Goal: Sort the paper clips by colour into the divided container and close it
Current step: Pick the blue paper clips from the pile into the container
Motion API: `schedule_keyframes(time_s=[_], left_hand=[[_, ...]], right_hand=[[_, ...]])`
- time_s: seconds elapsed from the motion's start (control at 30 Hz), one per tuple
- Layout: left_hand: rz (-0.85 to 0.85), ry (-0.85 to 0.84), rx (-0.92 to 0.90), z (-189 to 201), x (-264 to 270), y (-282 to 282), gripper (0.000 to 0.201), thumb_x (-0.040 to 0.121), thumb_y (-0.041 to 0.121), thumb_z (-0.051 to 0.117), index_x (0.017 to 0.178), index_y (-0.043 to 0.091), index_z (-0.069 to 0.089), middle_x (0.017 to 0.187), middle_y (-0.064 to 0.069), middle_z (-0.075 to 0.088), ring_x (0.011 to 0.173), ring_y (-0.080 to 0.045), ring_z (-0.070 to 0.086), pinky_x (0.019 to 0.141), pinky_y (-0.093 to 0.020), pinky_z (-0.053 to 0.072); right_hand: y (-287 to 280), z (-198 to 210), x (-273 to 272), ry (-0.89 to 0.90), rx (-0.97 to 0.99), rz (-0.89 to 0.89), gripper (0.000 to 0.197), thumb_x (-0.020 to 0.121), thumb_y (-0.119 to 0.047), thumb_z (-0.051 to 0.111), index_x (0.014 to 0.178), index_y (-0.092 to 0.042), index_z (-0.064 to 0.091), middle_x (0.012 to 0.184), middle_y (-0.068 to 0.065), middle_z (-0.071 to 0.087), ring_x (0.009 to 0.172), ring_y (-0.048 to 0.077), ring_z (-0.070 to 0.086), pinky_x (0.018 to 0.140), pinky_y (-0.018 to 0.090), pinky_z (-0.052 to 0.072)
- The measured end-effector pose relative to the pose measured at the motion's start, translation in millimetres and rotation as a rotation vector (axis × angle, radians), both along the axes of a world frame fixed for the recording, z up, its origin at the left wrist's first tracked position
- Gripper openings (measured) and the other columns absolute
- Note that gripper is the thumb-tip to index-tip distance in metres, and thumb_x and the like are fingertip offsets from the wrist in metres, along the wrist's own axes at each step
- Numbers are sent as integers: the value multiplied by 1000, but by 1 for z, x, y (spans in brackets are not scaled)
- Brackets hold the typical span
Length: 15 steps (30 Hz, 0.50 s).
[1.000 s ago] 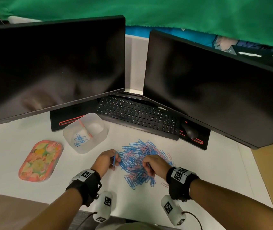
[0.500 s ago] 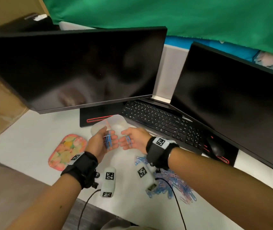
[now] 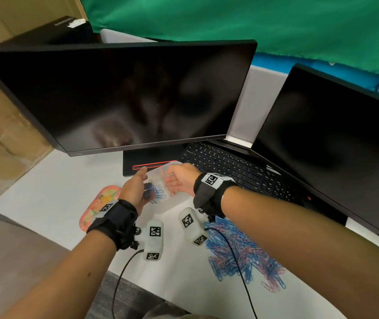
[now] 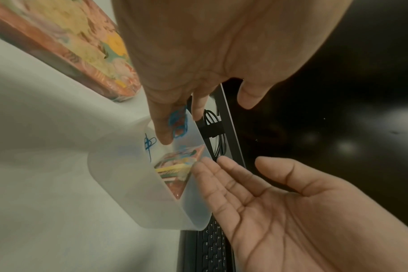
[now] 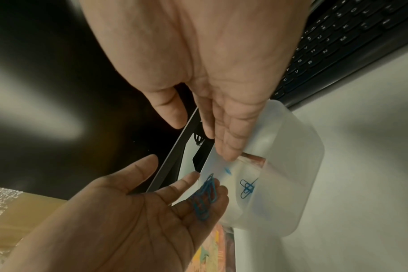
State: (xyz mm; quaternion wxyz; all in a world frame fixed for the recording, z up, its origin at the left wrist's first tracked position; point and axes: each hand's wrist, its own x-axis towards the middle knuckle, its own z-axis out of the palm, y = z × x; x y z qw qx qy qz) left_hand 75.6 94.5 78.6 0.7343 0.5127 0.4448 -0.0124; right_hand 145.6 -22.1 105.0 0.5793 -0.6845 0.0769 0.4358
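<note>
The person is tipping blue clips (image 5: 205, 197) off the flat fingers of the left hand (image 3: 135, 187) into the tub (image 3: 172, 203) by the keyboard (image 3: 230, 166), the right hand (image 3: 179, 180) lying slack and empty, and next likely needing another reach to the pile (image 3: 241, 254).

The container (image 3: 172, 199) is boxed in: monitor stand (image 3: 147, 165) right behind it, keyboard (image 3: 227, 166) to the right, patterned lid (image 3: 98, 208) left. Open bench (image 3: 45, 203) only near-left; the clip pile (image 3: 241, 252) covers the near-right.
</note>
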Motion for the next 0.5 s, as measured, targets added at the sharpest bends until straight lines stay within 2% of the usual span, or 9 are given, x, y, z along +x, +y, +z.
schedule_keyframes(time_s=[0.03, 0.1, 0.17, 0.23, 0.27, 0.3, 0.4, 0.5], left_hand=[[-16, 7, 22, 0, 1, 0, 43, 95, 43, 48, 119, 8, 52, 100, -13, 52, 88, -25, 53, 85, -36, 50], [-47, 19, 58, 2, 1, -2, 44, 96, 44, 46, 124, 10, 51, 112, -13, 52, 102, -27, 54, 95, -40, 48], [-84, 22, 97, 4, 2, -5, 44, 97, 43, 44, 128, 12, 49, 120, -12, 50, 111, -28, 52, 98, -41, 46], [-129, 0, 134, 6, 2, -9, 40, 98, 38, 45, 128, 12, 49, 120, -11, 51, 113, -27, 51, 95, -40, 46], [-165, -17, 162, 6, 1, -12, 36, 97, 33, 47, 126, 12, 51, 118, -11, 54, 110, -27, 53, 91, -39, 47], [-218, -36, 200, 5, 0, -15, 30, 96, 27, 48, 122, 12, 55, 114, -11, 57, 106, -27, 56, 87, -38, 48], [-445, -107, 331, -1, -3, -28, 18, 93, 12, 51, 104, 14, 64, 93, -6, 66, 89, -23, 63, 73, -31, 50], [-731, -176, 542, -14, -9, -47, 23, 86, 6, 51, 84, 23, 66, 82, 3, 68, 74, -13, 62, 69, -23, 47]], right_hand=[[-2, 1, 0, -8, 0, -3, 35, 93, -6, 45, 121, 13, 52, 128, 37, 51, 112, 46, 56, 104, 46, 43], [-8, 0, 1, -55, -6, -13, 31, 93, -4, 43, 117, 11, 55, 132, 34, 49, 108, 40, 58, 102, 42, 45], [-16, -2, 3, -94, -25, -33, 32, 93, -4, 44, 118, 12, 55, 127, 33, 54, 97, 32, 60, 92, 37, 50], [-29, -5, 4, -113, -31, -50, 33, 93, -4, 46, 120, 14, 52, 108, 33, 62, 80, 28, 58, 74, 31, 53], [-38, -6, 3, -125, -36, -42, 32, 94, -5, 47, 119, 12, 54, 94, 27, 64, 73, 25, 57, 68, 28, 51], [-48, -7, 2, -141, -53, -22, 28, 94, -8, 48, 116, 8, 57, 88, 19, 62, 70, 21, 57, 67, 26, 50], [-86, -17, -4, -229, -142, 62, 24, 95, -18, 50, 111, -3, 61, 93, 10, 65, 75, 18, 62, 68, 27, 53], [-129, -30, -15, -307, -282, 126, 22, 94, -19, 48, 109, -13, 64, 101, 8, 68, 80, 17, 63, 66, 25, 51]])
